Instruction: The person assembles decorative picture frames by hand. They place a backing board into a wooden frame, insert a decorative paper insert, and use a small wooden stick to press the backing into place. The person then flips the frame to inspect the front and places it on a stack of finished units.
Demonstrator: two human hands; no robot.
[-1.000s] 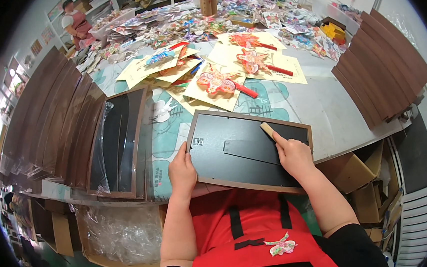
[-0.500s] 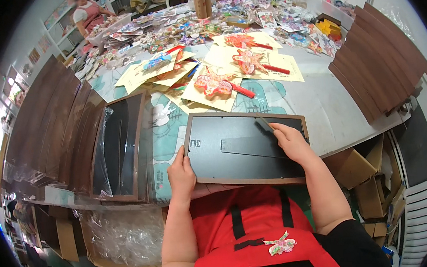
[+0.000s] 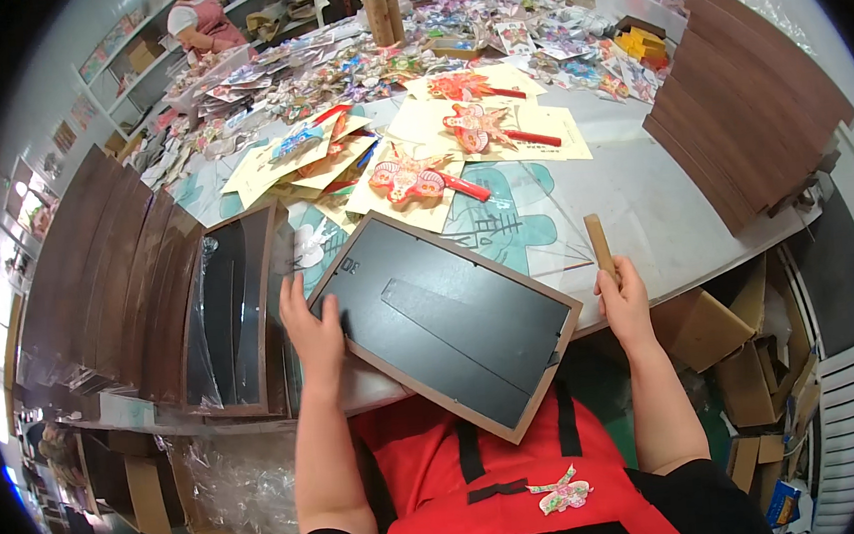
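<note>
A picture frame [image 3: 451, 315] lies back side up and slanted, its near right corner reaching past the table edge over my red apron. It has a brown rim, a black backing and a folded stand flap. My left hand [image 3: 314, 331] is at the frame's left edge, fingers spread and thumb against the rim. Away to the right of the frame, my right hand [image 3: 625, 302] grips a flat, narrow brown strip [image 3: 599, 241] pointing upward; its exact kind is unclear. Beyond the frame lie cream cards with red butterfly-shaped pieces [image 3: 408, 179].
Brown frames stand stacked at left [image 3: 87, 284] and right [image 3: 746, 111]; a wrapped black-backed frame [image 3: 225, 318] leans on the left stack. Colourful packets [image 3: 362, 76] cover the far table. A person [image 3: 202, 24] is at far left. Cardboard boxes [image 3: 713, 330] sit below right.
The frame has turned clockwise, its right end swinging toward me. My right hand has moved off it to the right with the strip. My left hand has shifted left, fingers spreading.
</note>
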